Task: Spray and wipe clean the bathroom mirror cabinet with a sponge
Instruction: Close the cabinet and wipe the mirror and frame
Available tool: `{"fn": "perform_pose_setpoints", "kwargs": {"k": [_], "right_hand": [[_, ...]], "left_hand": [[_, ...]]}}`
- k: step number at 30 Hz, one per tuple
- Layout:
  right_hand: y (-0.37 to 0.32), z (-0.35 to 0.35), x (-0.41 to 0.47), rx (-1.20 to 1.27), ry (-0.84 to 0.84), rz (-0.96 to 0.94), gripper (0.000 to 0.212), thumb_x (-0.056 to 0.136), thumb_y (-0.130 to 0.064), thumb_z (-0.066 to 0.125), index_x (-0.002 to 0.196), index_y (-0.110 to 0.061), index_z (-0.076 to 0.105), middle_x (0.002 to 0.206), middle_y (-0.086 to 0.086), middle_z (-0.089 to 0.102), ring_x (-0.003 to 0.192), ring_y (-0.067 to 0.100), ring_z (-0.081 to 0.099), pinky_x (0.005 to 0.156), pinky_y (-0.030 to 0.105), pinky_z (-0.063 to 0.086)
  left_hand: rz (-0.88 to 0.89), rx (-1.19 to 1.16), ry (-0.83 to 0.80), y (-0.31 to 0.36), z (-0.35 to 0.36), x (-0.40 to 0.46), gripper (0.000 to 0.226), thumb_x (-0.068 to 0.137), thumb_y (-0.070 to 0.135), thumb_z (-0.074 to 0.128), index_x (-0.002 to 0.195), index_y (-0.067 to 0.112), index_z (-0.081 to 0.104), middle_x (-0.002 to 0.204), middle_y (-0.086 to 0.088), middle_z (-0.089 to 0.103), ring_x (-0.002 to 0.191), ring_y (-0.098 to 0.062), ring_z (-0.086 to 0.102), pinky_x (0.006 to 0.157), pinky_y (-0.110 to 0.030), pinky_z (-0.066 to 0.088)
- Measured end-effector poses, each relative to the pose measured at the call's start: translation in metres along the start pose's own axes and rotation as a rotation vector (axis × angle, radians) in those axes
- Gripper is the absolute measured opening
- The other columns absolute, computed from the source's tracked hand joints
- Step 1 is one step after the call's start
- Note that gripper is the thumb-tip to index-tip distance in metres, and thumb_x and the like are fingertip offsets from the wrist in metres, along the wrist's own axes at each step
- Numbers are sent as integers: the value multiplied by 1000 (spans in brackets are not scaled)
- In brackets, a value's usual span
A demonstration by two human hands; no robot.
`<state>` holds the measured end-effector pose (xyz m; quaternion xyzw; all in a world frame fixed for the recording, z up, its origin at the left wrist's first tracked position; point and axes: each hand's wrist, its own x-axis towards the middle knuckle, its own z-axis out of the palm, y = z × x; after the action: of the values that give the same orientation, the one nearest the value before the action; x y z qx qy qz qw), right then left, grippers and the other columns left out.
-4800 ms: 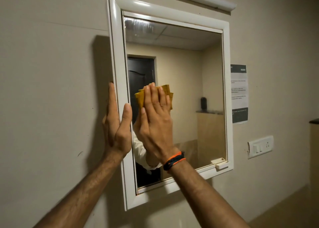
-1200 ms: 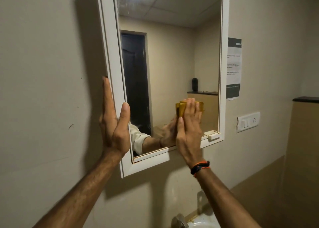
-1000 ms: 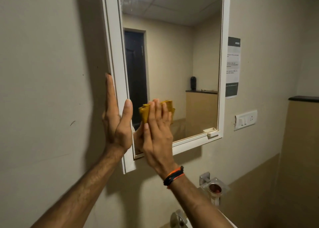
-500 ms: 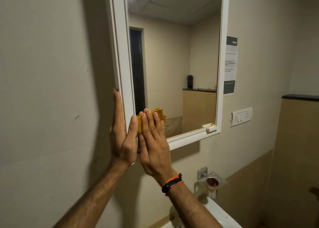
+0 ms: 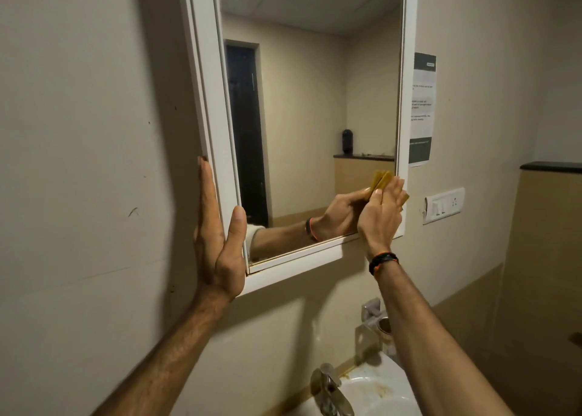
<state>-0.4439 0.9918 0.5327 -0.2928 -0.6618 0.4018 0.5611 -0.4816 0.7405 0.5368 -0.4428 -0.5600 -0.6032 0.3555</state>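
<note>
A white-framed mirror cabinet (image 5: 204, 78) hangs on the beige wall. My left hand (image 5: 217, 236) lies flat against the cabinet's left side, fingers straight and thumb on the front frame. My right hand (image 5: 379, 214) presses a yellow sponge (image 5: 382, 178) against the glass at the mirror's lower right corner. Only the sponge's top edge and a right corner show past my fingers. The mirror reflects my right hand and forearm. No spray bottle is in view.
Below the cabinet are a white sink (image 5: 374, 393) with a metal tap (image 5: 330, 390) and a metal wall holder (image 5: 374, 324). A paper notice (image 5: 422, 110) and a switch plate (image 5: 444, 204) are on the wall to the right. A dark-topped ledge (image 5: 551, 167) is far right.
My right hand has slid the sponge from the mirror's lower left, beside my left hand, across to the lower right corner. My left hand stays on the cabinet's side.
</note>
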Motion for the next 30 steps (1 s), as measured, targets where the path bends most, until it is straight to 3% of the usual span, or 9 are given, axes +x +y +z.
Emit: {"fn": "perform_pose_setpoints", "kwargs": {"k": [6, 11, 17, 21, 23, 27, 30], "right_hand": [[-11, 8, -31, 4, -10, -22, 54, 108, -29, 22, 157, -19, 4, 165, -3, 0, 152, 16, -4, 124, 46, 2], [-33, 40, -134, 77, -116, -301, 58, 102, -34, 21, 155, -26, -2, 163, -12, -10, 149, 5, -14, 124, 35, -8], [-52, 63, -209, 160, -265, -590, 64, 102, -11, 45, 157, -11, 12, 166, 0, 3, 153, 23, -3, 123, 43, -4], [-42, 56, -195, 76, -297, -648, 56, 105, -19, 30, 157, -13, 11, 166, -3, 2, 153, 19, -2, 124, 45, 3], [-37, 53, -182, 57, -243, -615, 55, 105, -25, 23, 157, -15, 9, 166, -4, 2, 152, 17, -3, 124, 43, 2], [-34, 47, -142, 102, -78, -366, 57, 103, -25, 25, 156, -19, 6, 165, -7, 0, 152, 11, -8, 124, 35, -6], [-31, 38, -102, 124, 19, -180, 60, 100, -31, 22, 157, -18, 9, 165, -4, 4, 152, 12, -4, 124, 35, -3]], "left_hand": [[-5, 1, -17, -2, -2, 0, 64, 100, 25, 35, 156, 9, 10, 165, 1, 9, 151, -13, 12, 123, -43, 17], [-6, -13, -49, -4, -7, 1, 64, 100, 18, 37, 156, 7, 10, 165, 0, 9, 152, -14, 10, 123, -33, 14], [-30, -57, -46, -1, -5, 1, 62, 99, 16, 33, 155, 5, 10, 165, -3, 9, 152, -13, 9, 124, -43, 13], [-19, -54, -51, 1, -6, 1, 63, 98, 16, 34, 155, 3, 10, 165, -5, 9, 152, -13, 9, 124, -38, 13], [-19, -42, -45, 0, -5, 1, 63, 99, 17, 35, 155, 2, 11, 165, -6, 9, 152, -13, 10, 124, -37, 14], [-8, -36, -51, -1, -6, 1, 64, 99, 20, 36, 155, 3, 11, 165, -5, 8, 152, -16, 9, 124, -45, 13], [-7, -36, -45, -2, -6, 1, 64, 99, 22, 35, 156, 5, 11, 165, -2, 8, 152, -16, 9, 123, -48, 14]]}}
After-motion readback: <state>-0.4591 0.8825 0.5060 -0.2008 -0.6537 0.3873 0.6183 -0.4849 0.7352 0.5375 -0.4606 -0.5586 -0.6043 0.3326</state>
